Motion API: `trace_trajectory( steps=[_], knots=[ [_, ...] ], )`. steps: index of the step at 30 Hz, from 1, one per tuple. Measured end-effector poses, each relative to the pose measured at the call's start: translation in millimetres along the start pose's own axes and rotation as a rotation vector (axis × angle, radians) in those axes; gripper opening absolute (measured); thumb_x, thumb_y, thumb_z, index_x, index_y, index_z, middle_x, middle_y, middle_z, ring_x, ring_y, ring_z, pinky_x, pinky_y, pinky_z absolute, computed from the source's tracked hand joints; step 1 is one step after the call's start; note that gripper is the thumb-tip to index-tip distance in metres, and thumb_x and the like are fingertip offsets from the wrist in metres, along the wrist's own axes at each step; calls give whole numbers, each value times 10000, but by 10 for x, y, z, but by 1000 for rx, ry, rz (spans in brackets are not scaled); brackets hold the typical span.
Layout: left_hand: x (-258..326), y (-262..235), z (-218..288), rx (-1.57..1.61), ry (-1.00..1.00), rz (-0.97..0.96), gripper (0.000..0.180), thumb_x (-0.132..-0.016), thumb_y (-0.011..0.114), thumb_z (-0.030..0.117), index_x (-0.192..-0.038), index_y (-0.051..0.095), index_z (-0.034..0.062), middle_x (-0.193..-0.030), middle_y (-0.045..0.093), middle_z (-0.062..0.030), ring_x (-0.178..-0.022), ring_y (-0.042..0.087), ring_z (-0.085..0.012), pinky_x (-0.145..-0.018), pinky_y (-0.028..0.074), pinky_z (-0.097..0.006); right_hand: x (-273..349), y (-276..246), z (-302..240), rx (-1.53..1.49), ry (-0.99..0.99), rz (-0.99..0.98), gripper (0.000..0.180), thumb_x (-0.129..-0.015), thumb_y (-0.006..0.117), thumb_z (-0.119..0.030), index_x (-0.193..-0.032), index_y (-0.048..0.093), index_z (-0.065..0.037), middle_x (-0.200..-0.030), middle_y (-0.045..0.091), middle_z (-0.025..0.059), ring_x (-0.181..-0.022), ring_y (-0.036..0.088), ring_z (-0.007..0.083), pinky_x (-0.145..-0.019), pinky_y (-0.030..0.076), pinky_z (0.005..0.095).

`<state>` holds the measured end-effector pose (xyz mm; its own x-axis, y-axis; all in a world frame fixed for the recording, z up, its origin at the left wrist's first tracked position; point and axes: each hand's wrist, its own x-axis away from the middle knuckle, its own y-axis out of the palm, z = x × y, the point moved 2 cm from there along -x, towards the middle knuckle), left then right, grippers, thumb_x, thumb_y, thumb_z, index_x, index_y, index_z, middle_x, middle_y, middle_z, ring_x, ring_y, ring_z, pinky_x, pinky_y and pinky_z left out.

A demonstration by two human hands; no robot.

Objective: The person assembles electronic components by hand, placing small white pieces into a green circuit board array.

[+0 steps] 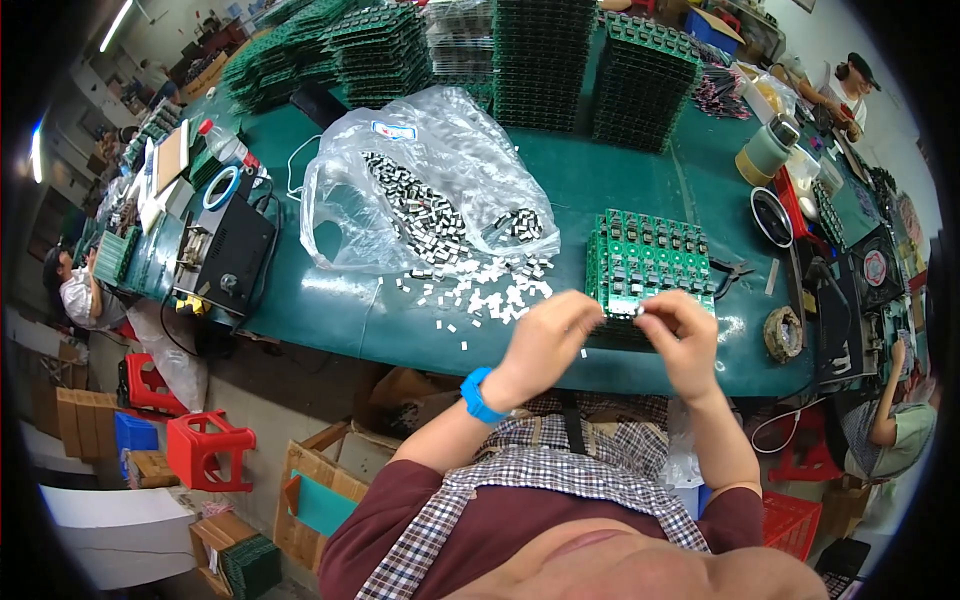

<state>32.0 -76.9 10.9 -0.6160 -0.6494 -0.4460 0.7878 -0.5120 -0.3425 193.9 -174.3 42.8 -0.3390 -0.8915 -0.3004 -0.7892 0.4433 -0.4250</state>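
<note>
A stack of green circuit boards (pixel 650 250) lies in front of me, its top panel carrying rows of small black and silver parts. My left hand (pixel 550 342), with a blue band on the wrist, is at the stack's near left corner. Its fingertips are pinched together, and whatever they hold is hidden. At the near edge of the panel, my right hand (pixel 686 345) pinches a small white component between thumb and finger. Left of the stack, many small white and black components (pixel 500 288) spill out of a clear plastic bag (pixel 345 195) onto the green tabletop (pixel 330 310).
Tall stacks of circuit boards (pixel 545 65) stand at the back. Pliers (pixel 733 273) lie right of the near stack, by a tape roll (pixel 783 334) and a metal bowl (pixel 771 217). A black box-shaped device (pixel 230 255) stands left. Other people sit at both sides.
</note>
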Motion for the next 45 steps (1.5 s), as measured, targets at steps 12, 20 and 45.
trace_trajectory(
  steps=[12, 20, 45],
  knots=[
    [-38, -222, -727, -717, 9, 12, 88, -715, 564, 4, -797, 533, 18, -841, 511, -137, -849, 520, -310, -729, 450, -399, -84, -322, 70, 158, -50, -16, 100, -771, 650, 13, -869, 637, 26, -828, 628, 94, -756, 626, 166, -663, 509, 261],
    [-123, -313, -744, -705, 19, 61, 59, -768, 602, 66, -811, 610, 27, -829, 571, -131, -816, 542, -323, -722, 441, -426, -261, -336, 115, 415, -247, -81, 119, -784, 646, -70, -896, 636, -32, -847, 624, 106, -783, 605, 267, -692, 479, 330],
    [-87, -316, -672, -415, 41, 226, 92, -788, 611, 10, -875, 640, 12, -858, 625, -98, -803, 598, -280, -704, 465, -355, -309, -257, 80, 746, -436, -165, 97, -772, 634, -80, -863, 628, -49, -837, 603, 54, -726, 626, 245, -621, 511, 336]
  ],
)
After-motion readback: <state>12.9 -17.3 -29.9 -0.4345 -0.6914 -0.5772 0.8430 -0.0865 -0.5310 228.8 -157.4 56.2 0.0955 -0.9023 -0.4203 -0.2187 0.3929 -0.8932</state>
